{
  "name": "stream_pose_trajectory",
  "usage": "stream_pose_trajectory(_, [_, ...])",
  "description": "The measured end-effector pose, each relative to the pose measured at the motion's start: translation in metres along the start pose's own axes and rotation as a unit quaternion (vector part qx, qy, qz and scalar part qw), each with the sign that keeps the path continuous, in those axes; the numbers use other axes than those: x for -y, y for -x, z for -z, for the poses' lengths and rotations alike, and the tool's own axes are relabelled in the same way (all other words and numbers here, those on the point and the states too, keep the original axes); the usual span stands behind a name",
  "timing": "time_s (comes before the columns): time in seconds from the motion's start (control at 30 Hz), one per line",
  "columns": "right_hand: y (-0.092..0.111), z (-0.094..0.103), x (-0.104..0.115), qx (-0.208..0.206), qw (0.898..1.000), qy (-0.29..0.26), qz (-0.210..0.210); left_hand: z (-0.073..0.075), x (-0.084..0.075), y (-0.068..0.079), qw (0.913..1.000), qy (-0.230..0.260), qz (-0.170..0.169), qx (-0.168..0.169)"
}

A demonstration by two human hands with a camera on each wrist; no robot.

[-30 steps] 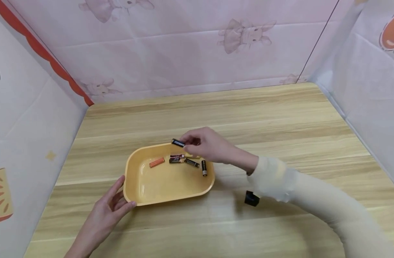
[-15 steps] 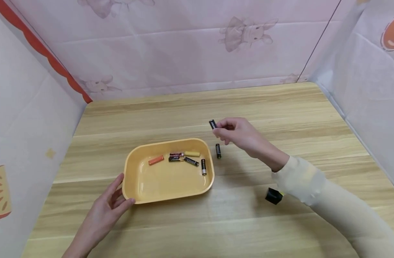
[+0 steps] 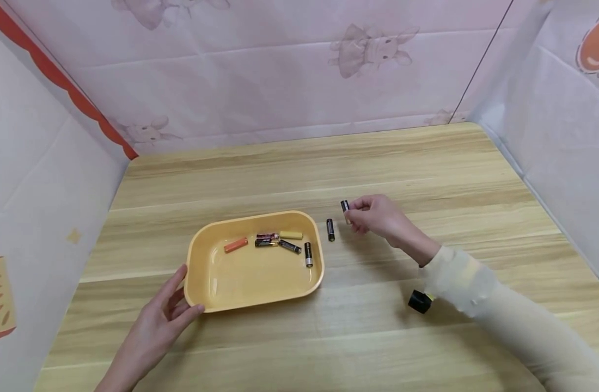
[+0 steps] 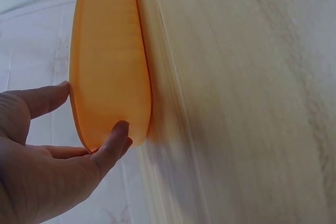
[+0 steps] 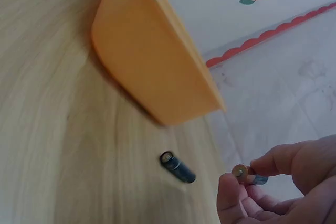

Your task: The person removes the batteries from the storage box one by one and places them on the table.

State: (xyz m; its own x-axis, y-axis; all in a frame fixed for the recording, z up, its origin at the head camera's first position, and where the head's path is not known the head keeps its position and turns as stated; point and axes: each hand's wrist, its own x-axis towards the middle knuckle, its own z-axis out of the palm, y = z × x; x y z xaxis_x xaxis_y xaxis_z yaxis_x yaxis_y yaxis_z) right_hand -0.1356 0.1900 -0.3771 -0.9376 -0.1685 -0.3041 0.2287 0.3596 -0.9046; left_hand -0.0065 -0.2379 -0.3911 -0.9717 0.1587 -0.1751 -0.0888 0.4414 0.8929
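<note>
A yellow plastic tray (image 3: 255,296) sits on the table with several batteries inside, among them an orange battery (image 3: 236,245), a yellow battery (image 3: 291,235) and a black battery (image 3: 308,255). My left hand (image 3: 154,321) holds the tray's near left corner from outside, thumb on the front wall and fingers at the left side. To the right of the tray, my right hand (image 3: 380,218) pinches a dark battery (image 5: 241,172) between thumb and fingers, low over the table. Another black battery (image 3: 330,230) lies on the wood between tray and right hand.
The wood-grain table (image 3: 299,348) meets a pink printed backdrop (image 3: 280,92) behind and white printed sheets at both sides. A small black block (image 3: 420,301) shows under the right wrist.
The right hand has carried the battery from above the tray's far rim out to the right and down toward the table. The left hand stays at the tray's corner.
</note>
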Motion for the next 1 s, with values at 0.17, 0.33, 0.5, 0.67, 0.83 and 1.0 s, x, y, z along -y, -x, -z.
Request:
stream_pose_trajectory(0.17, [-0.007, -0.005, -0.015, 0.0, 0.999, 0.044, -0.004, 0.001, 0.001, 0.001, 1.0, 0.006, -0.005, 0.004])
stream_pose_trajectory(0.33, [-0.011, -0.012, -0.024, -0.01, 0.996, 0.09, 0.019, 0.001, 0.002, 0.001, 0.9999, 0.006, -0.002, 0.009])
stream_pose_trajectory(0.5, [-0.012, -0.02, -0.024, -0.02, 0.992, 0.122, 0.029, 0.002, 0.001, 0.0, 0.9999, 0.001, -0.002, 0.01])
stream_pose_trajectory(0.67, [-0.011, -0.025, -0.023, -0.026, 0.987, 0.159, 0.026, 0.001, 0.001, 0.0, 0.9999, -0.001, -0.003, 0.012])
stream_pose_trajectory(0.83, [-0.011, -0.028, -0.023, -0.032, 0.978, 0.203, 0.041, 0.001, 0.001, -0.001, 0.9999, -0.005, 0.002, 0.01])
stream_pose_trajectory(1.0, [-0.01, -0.031, -0.022, -0.034, 0.971, 0.228, 0.058, 0.0, 0.001, 0.0, 0.9999, -0.005, 0.004, 0.008])
